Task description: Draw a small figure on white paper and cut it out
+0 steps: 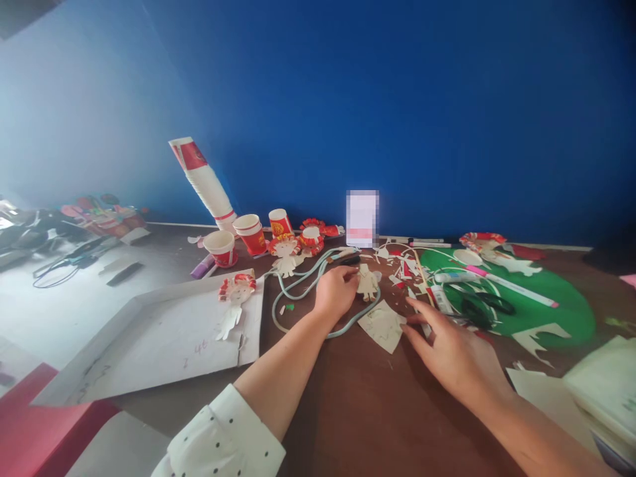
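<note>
My left hand is closed, its fingertips pinching the left edge of a small white paper cut-out figure over the brown table. A square piece of off-white paper with faint lines lies just in front of that figure. My right hand rests beside it, thumb and forefinger apart near the sheet's right corner. Whether the thumb touches the paper, I cannot tell. A pale blue cable loops around my left hand. Red and white paper scraps are scattered beyond my right fingers.
A green oval mat at right carries black scissors and a pink-capped marker. Leftward are a white box lid, red paper cups and a leaning cup stack. A blue wall stands behind.
</note>
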`<state>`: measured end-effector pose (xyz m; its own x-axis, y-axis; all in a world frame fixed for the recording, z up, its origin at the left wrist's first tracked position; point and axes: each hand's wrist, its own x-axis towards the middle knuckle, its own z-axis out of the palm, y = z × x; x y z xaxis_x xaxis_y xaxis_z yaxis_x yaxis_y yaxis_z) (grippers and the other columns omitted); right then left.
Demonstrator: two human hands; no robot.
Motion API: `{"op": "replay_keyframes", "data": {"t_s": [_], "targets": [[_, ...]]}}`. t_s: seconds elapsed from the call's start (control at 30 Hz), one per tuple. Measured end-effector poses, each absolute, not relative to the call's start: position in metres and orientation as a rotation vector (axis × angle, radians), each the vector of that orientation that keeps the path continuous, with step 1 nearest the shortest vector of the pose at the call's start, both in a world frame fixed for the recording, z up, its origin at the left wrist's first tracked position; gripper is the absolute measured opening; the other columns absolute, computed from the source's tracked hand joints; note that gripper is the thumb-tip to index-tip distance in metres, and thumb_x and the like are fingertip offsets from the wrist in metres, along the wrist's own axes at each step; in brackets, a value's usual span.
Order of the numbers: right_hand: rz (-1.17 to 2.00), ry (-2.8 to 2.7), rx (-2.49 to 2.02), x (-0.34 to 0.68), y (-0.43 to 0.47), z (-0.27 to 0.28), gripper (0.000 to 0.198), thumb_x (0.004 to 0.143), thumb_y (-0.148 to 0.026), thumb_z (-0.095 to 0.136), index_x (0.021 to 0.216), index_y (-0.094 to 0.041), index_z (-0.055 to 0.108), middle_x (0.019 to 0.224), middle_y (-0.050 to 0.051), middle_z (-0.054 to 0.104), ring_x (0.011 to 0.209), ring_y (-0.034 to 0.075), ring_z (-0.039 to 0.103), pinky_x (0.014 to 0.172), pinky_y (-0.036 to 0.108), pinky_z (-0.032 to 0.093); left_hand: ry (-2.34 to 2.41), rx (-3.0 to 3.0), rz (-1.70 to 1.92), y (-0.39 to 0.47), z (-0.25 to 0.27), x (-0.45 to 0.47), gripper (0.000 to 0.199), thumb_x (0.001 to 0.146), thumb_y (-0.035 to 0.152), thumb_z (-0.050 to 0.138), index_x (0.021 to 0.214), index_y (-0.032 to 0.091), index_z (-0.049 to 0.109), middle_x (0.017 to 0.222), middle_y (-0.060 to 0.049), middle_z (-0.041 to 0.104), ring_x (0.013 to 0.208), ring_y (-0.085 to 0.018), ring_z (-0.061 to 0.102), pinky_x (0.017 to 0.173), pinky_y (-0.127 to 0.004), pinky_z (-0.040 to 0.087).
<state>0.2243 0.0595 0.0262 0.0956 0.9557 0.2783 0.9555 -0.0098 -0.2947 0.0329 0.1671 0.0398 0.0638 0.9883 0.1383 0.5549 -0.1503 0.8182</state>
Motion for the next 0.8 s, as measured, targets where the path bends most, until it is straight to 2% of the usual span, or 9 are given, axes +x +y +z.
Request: {"op": "replay_keyframes", "data": {"t_s": [0.2,0.4,0.43,0.53,0.67,0.8], "targets": [[-0.019,-1.884,-1.983,0.226,0.058,0.025,0.042,0.086,-0.035,0.059,0.128,-0.034,0.059,0.102,-0.006,0.077,0.073,0.02,0.074,0.054,0.03,0.051,1.61,1.875,0.925,0.168,0.034,0.032,0.025,0.084,0.026,0.057,0.102,0.021,0.075,0.104,-0.006,0.074,0.099,-0.023,0.066,0.091,-0.031,0.047],[-0.109,-1.932,-1.952,0.225,0.058,0.023,0.038,0.087,-0.033,0.059,0.124,-0.033,0.062,0.104,-0.004,0.077,0.078,0.022,0.075,0.054,0.03,0.051,1.714,2.068,0.966,0.165,0.037,0.031,0.028,0.088,0.03,0.056,0.109,0.02,0.07,0.11,-0.01,0.068,0.097,-0.022,0.063,0.085,-0.031,0.048],[-0.129,-1.936,-1.957,0.225,0.058,0.023,0.036,0.087,-0.033,0.059,0.123,-0.033,0.063,0.102,-0.004,0.078,0.077,0.023,0.075,0.053,0.03,0.051,1.707,2.141,0.979,0.164,0.039,0.032,0.027,0.088,0.031,0.055,0.107,0.02,0.07,0.108,-0.01,0.067,0.096,-0.021,0.063,0.084,-0.031,0.048],[-0.159,-1.952,-1.947,0.223,0.057,0.024,0.033,0.087,-0.032,0.06,0.119,-0.033,0.065,0.1,-0.003,0.078,0.075,0.023,0.075,0.053,0.03,0.052,1.563,2.356,0.808,0.157,0.045,0.035,0.027,0.09,0.04,0.054,0.083,0.02,0.072,0.091,-0.008,0.067,0.091,-0.021,0.061,0.081,-0.03,0.047],[-0.156,-1.982,-1.874,0.223,0.056,0.026,0.033,0.089,-0.028,0.058,0.121,-0.031,0.064,0.113,-0.002,0.075,0.083,0.022,0.075,0.059,0.029,0.055,1.453,2.49,0.475,0.152,0.047,0.039,0.037,0.079,0.055,0.065,0.071,0.019,0.068,0.085,-0.009,0.067,0.09,-0.024,0.061,0.08,-0.033,0.046],[-0.135,-2.001,-1.859,0.224,0.056,0.025,0.031,0.09,-0.026,0.057,0.119,-0.029,0.065,0.112,0.0,0.075,0.084,0.022,0.075,0.062,0.029,0.056,1.433,2.437,0.352,0.15,0.045,0.041,0.041,0.068,0.057,0.073,0.08,0.019,0.067,0.091,-0.01,0.068,0.09,-0.028,0.062,0.078,-0.035,0.045]]}}
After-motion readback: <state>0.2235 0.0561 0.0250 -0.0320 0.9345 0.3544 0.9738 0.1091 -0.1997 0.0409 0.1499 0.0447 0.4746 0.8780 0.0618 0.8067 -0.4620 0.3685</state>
